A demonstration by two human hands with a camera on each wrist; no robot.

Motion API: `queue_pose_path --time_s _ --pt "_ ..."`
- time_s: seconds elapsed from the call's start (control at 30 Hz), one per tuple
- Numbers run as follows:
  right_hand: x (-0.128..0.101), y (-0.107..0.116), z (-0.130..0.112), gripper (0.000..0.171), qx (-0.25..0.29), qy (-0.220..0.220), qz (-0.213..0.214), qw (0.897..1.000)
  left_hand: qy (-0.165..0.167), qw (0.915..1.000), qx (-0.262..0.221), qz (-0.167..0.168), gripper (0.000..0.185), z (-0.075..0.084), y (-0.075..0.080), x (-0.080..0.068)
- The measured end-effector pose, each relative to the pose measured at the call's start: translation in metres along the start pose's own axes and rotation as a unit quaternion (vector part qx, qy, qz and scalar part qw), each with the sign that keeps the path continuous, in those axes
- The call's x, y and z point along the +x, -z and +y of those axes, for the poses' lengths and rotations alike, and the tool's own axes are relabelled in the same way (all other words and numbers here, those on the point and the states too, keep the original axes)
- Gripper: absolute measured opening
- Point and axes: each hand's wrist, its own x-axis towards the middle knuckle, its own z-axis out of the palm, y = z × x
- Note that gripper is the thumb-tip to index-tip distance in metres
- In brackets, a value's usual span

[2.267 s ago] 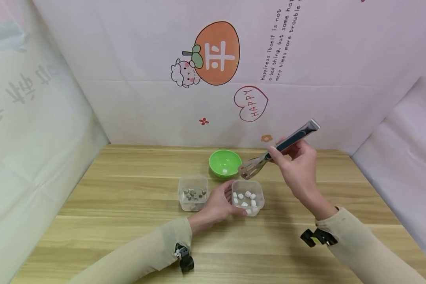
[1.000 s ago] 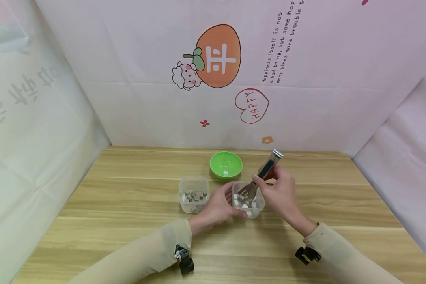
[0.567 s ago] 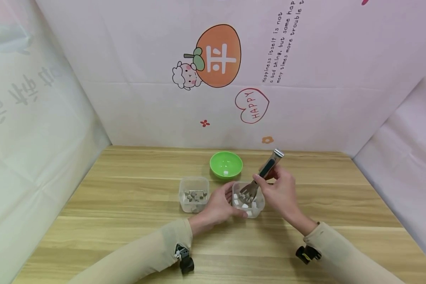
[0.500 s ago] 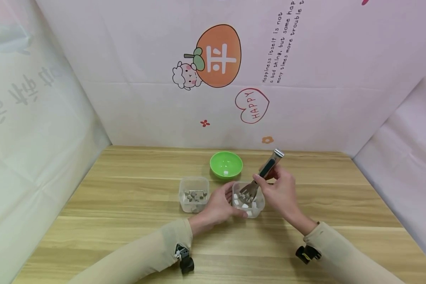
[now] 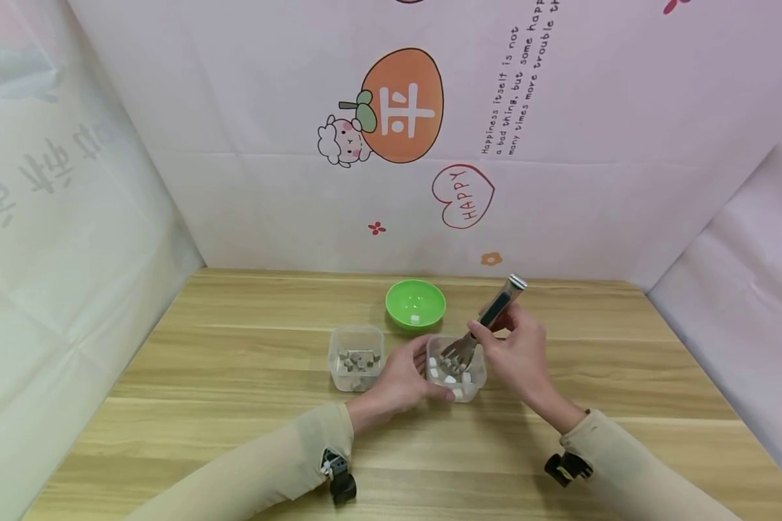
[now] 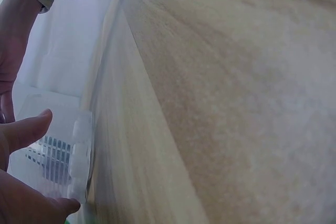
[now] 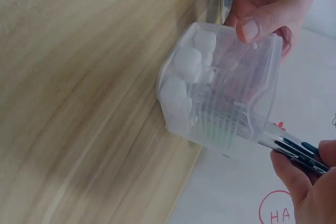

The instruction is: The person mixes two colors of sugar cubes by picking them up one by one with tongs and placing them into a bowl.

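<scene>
clear tub (image 5: 472, 391): white cubes (image 5: 444, 378) | second tub (image 5: 355, 357): grey cubes | green bowl (image 5: 415, 303): one cube

A green bowl (image 5: 415, 302) stands on the wooden table (image 5: 234, 405) just beyond the left hand (image 5: 400, 376) and to the left of the right hand (image 5: 518, 358), with one small white cube (image 5: 415, 317) lying in it. A clear tub of grey cubes (image 5: 355, 356) sits just left of the left hand's fingers. Behind both hands hangs a pale backdrop (image 5: 267, 188) bearing an orange fruit decal (image 5: 400, 105), a cartoon sheep (image 5: 339, 141) and a red "HAPPY" heart (image 5: 463, 195).
</scene>
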Motion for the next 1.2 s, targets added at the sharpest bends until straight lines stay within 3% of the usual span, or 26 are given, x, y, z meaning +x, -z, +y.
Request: queue_pose_path --time_s 0.67,0.87,1.0,1.2 --pt "0.007 0.020 -0.009 0.014 0.007 0.016 0.022 1.000 0.004 0.9999 -0.009 -0.002 0.109 -0.001 0.000 0.001" --pt "0.011 0.027 -0.011 0.015 0.050 -0.007 0.018 0.999 0.005 0.9999 -0.010 -0.001 0.109 0.000 -0.001 0.001" --pt "0.014 0.030 -0.013 0.018 0.102 -0.043 0.013 0.994 0.008 0.9999 -0.008 -0.001 0.110 0.000 -0.001 0.001" --pt "0.019 0.035 -0.018 0.020 0.138 -0.079 0.011 0.987 0.004 1.0000 -0.006 -0.001 0.109 0.000 -0.001 0.001"
